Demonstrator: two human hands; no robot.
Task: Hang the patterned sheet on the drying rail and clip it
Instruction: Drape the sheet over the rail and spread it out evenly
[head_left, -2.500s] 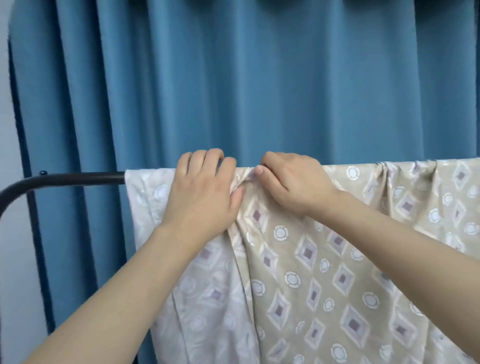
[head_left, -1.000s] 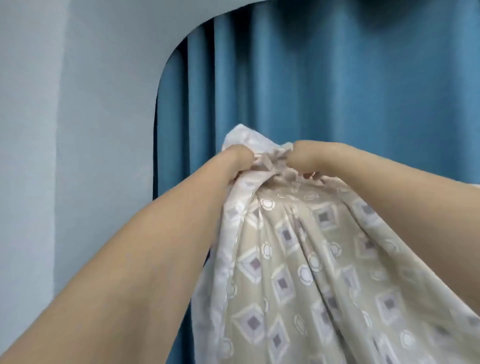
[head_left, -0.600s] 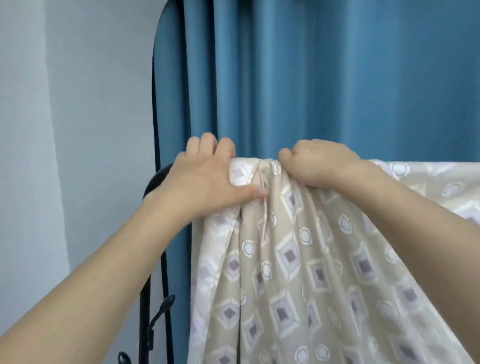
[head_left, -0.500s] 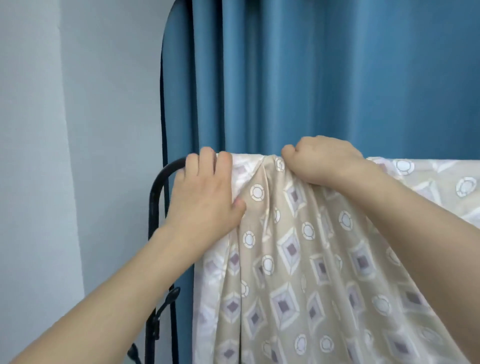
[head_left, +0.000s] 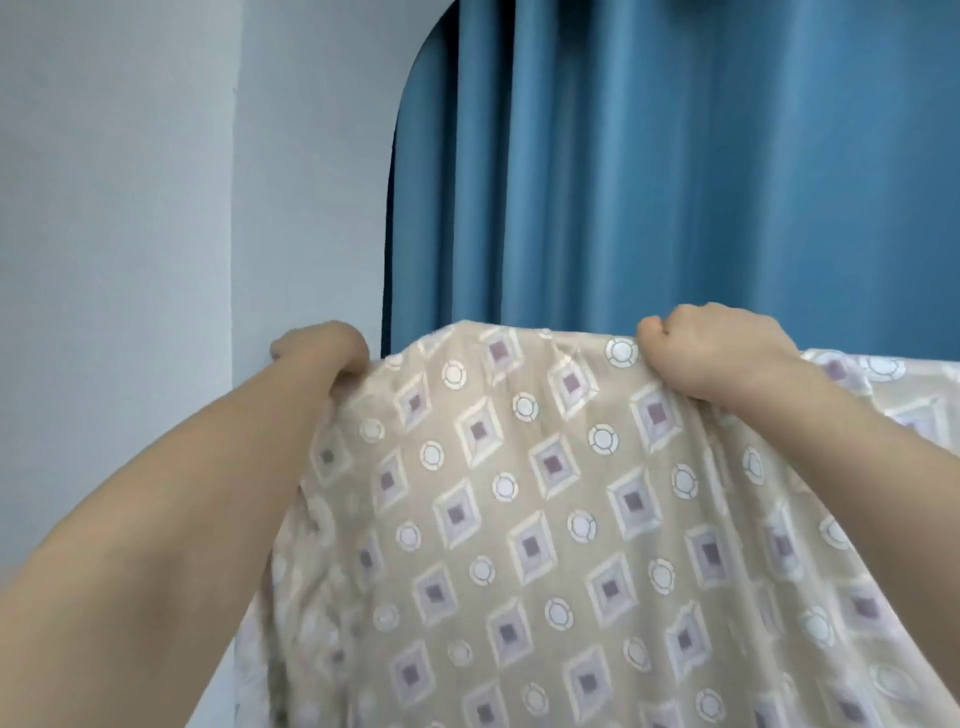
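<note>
Presently: patterned sheet (head_left: 545, 519), beige, printed with diamonds and ringed circles, held up in front of blue curtain (head_left: 675, 182).
Left hand (head_left: 322, 348): fingers curled closed, gripping sheet's upper left edge; fingertips hidden behind cloth.
Right hand (head_left: 711, 358): fist closed, bunching top edge further right.
Top edge bows upward between hands, rest hangs down in loose folds.
Drying rail: hidden from view.
Pale grey wall (head_left: 156, 208) at left, beside curtain.

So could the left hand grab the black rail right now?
Probably not: the left hand is closed on the patterned sheet, and the rail is hidden from view, presumably behind the lifted cloth.
</note>
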